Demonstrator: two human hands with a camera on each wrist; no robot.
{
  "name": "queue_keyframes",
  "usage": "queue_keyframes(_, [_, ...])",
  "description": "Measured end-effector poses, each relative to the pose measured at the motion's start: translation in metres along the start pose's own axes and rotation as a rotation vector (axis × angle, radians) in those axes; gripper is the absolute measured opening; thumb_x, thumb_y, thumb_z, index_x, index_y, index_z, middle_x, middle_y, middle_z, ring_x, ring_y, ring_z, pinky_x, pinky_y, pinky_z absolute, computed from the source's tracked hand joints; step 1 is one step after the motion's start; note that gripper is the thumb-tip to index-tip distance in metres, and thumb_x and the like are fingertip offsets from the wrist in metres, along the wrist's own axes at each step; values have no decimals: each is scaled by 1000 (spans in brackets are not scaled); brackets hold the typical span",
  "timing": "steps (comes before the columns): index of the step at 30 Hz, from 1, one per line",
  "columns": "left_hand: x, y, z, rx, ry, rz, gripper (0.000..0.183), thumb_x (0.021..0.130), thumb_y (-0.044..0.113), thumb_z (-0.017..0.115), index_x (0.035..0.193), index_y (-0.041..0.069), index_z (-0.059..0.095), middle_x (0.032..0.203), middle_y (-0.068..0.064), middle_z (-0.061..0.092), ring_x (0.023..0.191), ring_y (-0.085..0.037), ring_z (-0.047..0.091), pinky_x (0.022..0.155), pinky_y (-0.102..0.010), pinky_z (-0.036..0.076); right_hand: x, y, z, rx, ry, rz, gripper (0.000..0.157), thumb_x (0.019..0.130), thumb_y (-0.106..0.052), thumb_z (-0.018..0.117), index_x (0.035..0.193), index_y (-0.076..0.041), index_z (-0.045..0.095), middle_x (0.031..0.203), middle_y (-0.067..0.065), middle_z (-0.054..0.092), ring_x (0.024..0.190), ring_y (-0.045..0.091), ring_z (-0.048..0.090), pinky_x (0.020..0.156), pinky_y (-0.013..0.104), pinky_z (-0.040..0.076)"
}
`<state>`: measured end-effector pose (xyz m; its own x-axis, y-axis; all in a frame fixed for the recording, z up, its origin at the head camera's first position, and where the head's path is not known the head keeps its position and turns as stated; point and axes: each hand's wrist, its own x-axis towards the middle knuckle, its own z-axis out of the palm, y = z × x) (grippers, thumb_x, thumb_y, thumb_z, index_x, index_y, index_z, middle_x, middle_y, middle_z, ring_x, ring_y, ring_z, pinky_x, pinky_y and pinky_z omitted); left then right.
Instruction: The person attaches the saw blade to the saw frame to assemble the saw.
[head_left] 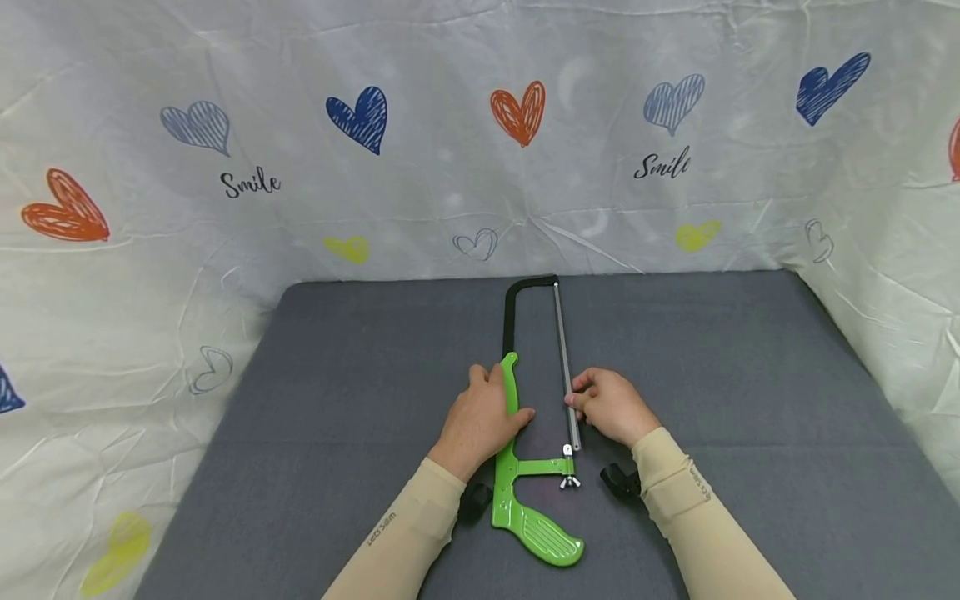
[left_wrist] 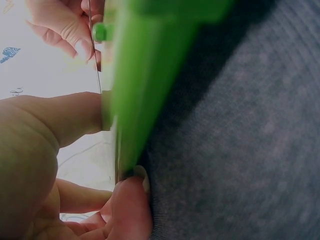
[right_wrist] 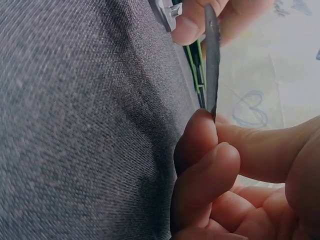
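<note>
A hacksaw lies on the grey table, its green handle (head_left: 547, 537) toward me and its black frame (head_left: 510, 321) reaching to the far edge. My left hand (head_left: 480, 417) grips the green part of the frame, thumb on one side and fingers on the other. My right hand (head_left: 611, 407) pinches the thin grey saw blade (head_left: 562, 342) between thumb and fingers. In the right wrist view the near end of the blade (right_wrist: 212, 50), with a small hole, is free. That end is beside the metal blade holder and wing nut (head_left: 570, 482). The far end meets the black frame's tip.
Grey cloth (head_left: 360, 358) covers the table. A white curtain (head_left: 450, 183) with printed hearts and words stands behind it and along both sides. Black wrist-camera parts (head_left: 621, 483) sit close to the tabletop near both wrists.
</note>
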<state>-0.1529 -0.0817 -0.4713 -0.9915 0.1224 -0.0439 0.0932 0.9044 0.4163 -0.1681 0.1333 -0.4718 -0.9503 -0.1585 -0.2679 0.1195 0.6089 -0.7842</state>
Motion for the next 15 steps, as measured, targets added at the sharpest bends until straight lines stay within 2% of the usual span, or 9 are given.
queue_keyframes(15, [-1,-1,1,8,-2,-2,89,95,42,85,158,-7,45,129,-27,53,65,-23,59,60,-36,54,2,2,1,21,-7,-3,28,103,-16,75,125,1,69,88,6,79,74,18,66,71,31,53])
